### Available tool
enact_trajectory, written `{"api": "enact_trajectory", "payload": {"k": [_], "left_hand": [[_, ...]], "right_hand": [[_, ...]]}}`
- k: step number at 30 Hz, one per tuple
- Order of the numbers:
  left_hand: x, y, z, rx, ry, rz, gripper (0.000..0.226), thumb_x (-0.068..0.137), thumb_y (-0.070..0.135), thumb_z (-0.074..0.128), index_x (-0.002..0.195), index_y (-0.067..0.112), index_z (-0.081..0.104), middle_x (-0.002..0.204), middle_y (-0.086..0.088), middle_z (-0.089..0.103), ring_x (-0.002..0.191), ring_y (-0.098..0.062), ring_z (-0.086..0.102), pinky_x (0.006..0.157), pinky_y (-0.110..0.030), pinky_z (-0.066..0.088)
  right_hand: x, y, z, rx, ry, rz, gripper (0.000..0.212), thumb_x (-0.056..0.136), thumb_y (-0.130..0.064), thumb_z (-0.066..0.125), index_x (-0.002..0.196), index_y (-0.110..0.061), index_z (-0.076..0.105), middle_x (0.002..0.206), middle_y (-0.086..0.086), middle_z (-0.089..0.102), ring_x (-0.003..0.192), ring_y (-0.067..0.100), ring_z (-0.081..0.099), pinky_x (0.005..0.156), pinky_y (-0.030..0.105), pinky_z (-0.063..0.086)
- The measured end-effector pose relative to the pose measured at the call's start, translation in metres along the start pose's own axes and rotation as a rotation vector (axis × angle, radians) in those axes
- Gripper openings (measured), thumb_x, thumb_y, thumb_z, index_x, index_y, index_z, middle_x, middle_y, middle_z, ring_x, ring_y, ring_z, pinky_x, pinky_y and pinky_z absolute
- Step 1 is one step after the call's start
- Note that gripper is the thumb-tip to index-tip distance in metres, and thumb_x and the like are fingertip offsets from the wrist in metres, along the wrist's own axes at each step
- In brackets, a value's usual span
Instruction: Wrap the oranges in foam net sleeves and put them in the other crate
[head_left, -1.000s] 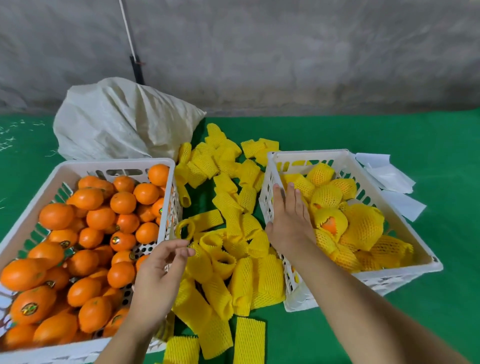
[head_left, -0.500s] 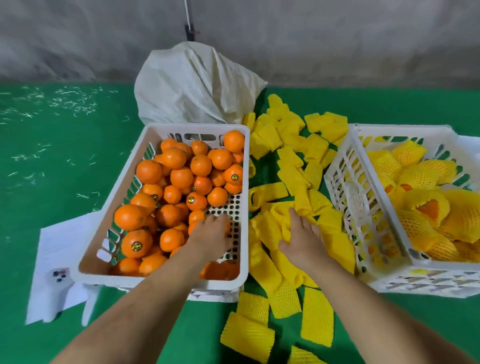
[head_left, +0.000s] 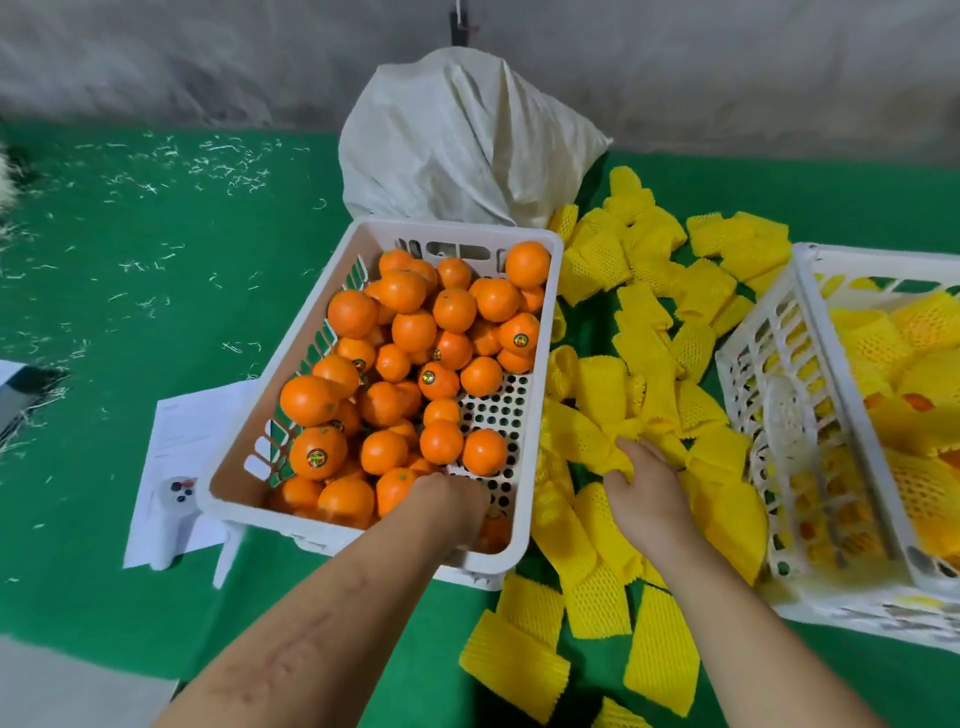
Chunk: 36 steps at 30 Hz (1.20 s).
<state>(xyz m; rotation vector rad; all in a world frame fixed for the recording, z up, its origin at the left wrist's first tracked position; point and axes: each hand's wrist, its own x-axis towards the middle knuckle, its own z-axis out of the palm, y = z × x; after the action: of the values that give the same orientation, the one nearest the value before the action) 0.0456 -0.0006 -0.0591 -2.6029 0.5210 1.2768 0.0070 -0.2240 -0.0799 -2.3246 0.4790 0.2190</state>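
Desk surface (head_left: 130, 545): green covering, strewn with pale shreds at far left.
Paper sheet (head_left: 192, 431): white, flat on the desk, partly under the near-left corner of the left crate.
Left crate (head_left: 540, 395): white perforated plastic, holding loose bare oranges (head_left: 415, 332), several with small round stickers.
Left hand (head_left: 452, 504): inside the left crate at its near-right corner, palm down, fingers curled downward over an orange (head_left: 493, 532) that shows only partly beneath them; whether the grip is closed cannot be told.
Sack (head_left: 467, 140): off-white, bulging, standing behind the left crate.
Foam net sleeves (head_left: 649, 332): yellow, loose pile on the desk between the two crates.
Right hand (head_left: 644, 488): on the pile, fingers curled round one yellow sleeve (head_left: 602, 441), gripping it.
Right crate (head_left: 769, 415): white, at the right edge, holding sleeve-wrapped oranges (head_left: 883, 338).
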Motion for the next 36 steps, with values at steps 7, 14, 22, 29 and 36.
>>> {"api": "enact_trajectory", "payload": {"k": [7, 14, 22, 29, 36], "left_hand": [[-0.026, -0.018, -0.017, -0.660, 0.429, 0.051, 0.033, 0.101, 0.045, 0.065, 0.119, 0.017, 0.067, 0.108, -0.003, 0.066, 0.092, -0.021, 0.062, 0.068, -0.027, 0.044], [-0.065, 0.042, -0.020, -1.408, 1.212, 0.328, 0.026, 0.110, 0.049, 0.047, 0.133, 0.041, 0.055, 0.117, 0.034, 0.064, 0.108, 0.010, 0.062, 0.081, -0.011, 0.052], [-0.065, 0.076, -0.027, -1.814, 0.693, 0.543, 0.055, 0.102, 0.069, 0.042, 0.129, 0.030, 0.069, 0.128, -0.003, 0.068, 0.106, -0.027, 0.073, 0.089, -0.046, 0.064], [-0.071, 0.069, -0.022, -1.744, 0.560, 0.663, 0.040, 0.082, 0.053, 0.071, 0.110, 0.026, 0.076, 0.148, 0.009, 0.059, 0.115, -0.023, 0.069, 0.077, -0.039, 0.059], [-0.068, 0.072, -0.018, -1.699, 0.610, 0.646, 0.057, 0.086, 0.056, 0.069, 0.133, 0.023, 0.071, 0.113, -0.010, 0.076, 0.089, -0.024, 0.075, 0.076, -0.032, 0.060]], "right_hand": [[-0.012, -0.017, -0.032, 0.368, 0.211, -0.208, 0.036, 0.103, -0.006, 0.052, 0.132, -0.024, 0.065, 0.134, 0.000, 0.056, 0.093, 0.021, 0.057, 0.078, 0.028, 0.048], [-0.034, -0.018, -0.037, 0.649, 0.290, -0.195, 0.018, 0.098, -0.023, 0.066, 0.103, -0.040, 0.069, 0.102, 0.002, 0.068, 0.076, 0.013, 0.057, 0.061, 0.027, 0.045], [-0.058, -0.048, -0.025, 0.848, 0.210, -0.288, 0.059, 0.095, 0.004, 0.063, 0.129, -0.039, 0.041, 0.112, -0.003, 0.059, 0.084, 0.008, 0.069, 0.062, 0.018, 0.054], [-0.052, -0.044, -0.023, 0.710, 0.284, -0.192, 0.062, 0.098, -0.010, 0.067, 0.151, -0.031, 0.043, 0.101, -0.006, 0.062, 0.092, 0.010, 0.066, 0.063, 0.016, 0.054], [-0.042, -0.036, -0.029, 0.640, 0.310, -0.198, 0.064, 0.098, -0.016, 0.069, 0.155, -0.026, 0.041, 0.099, -0.012, 0.064, 0.089, -0.002, 0.065, 0.070, 0.016, 0.055]]}}
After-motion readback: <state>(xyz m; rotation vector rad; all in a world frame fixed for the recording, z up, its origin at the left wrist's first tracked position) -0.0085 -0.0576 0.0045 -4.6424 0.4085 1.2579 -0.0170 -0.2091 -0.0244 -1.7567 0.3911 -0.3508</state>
